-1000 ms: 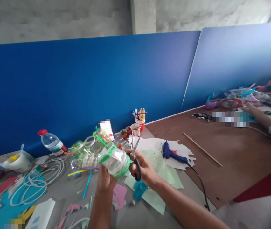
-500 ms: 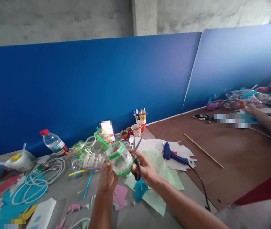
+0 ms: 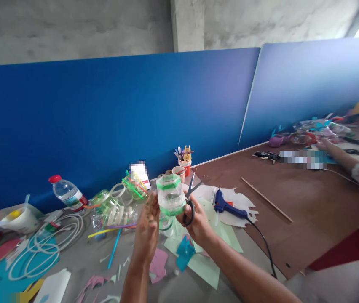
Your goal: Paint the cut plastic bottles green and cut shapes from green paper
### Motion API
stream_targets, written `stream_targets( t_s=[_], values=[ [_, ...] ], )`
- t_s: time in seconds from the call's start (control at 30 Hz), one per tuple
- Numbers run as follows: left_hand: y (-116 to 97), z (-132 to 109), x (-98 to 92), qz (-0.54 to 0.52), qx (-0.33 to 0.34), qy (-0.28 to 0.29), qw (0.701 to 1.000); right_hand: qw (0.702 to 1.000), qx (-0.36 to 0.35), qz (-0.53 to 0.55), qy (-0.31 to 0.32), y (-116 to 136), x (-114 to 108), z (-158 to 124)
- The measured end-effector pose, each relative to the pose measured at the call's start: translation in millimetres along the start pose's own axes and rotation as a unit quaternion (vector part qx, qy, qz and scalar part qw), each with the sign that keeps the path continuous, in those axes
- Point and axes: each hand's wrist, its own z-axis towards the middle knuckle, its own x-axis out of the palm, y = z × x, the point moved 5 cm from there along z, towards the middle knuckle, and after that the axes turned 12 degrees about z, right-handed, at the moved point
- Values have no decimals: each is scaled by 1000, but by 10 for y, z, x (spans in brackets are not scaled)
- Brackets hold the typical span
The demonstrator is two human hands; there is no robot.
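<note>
A clear plastic container [image 3: 170, 195], cut down and edged with green at the top and bottom, is held upright in front of me. My left hand [image 3: 149, 219] grips its left side, with part of the fingers hidden behind it. My right hand [image 3: 196, 221] has black-handled scissors [image 3: 189, 208] through its fingers, blades parted and pointing up. Its fingers also touch the container's right lower side. Below lie pale green paper sheets [image 3: 204, 269], a blue scrap [image 3: 186, 252] and a pink cut paper piece [image 3: 158, 265].
A blue glue gun [image 3: 230, 206] rests on white paper right of my hands, its cord running forward. A wooden stick [image 3: 266, 198] lies beyond. Leftward are a red-capped bottle [image 3: 68, 193], a coiled white cable [image 3: 37, 256] and straws. Another person's arm [image 3: 340, 155] reaches in at far right.
The container has gone from tilted to upright and moved slightly up and right. My left hand has turned along its side; the scissors have shifted right with my right hand.
</note>
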Motion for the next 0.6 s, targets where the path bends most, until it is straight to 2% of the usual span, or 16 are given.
stream_targets(
  t_s=[0.1,0.27,0.43,0.6],
  values=[
    [5,-34,105,109,37,27,993,999,-37,-17,-23,15,-50,16],
    [-3,-77,247,166,22,17,986,995,-66,-66,-30,-37,-86,-20],
    [45,-76,220,123,11,-2,992,985,-117,-123,17,12,40,-61],
    [26,-70,153,85,15,-37,996,981,-97,-163,49,-8,49,-71]
  ],
)
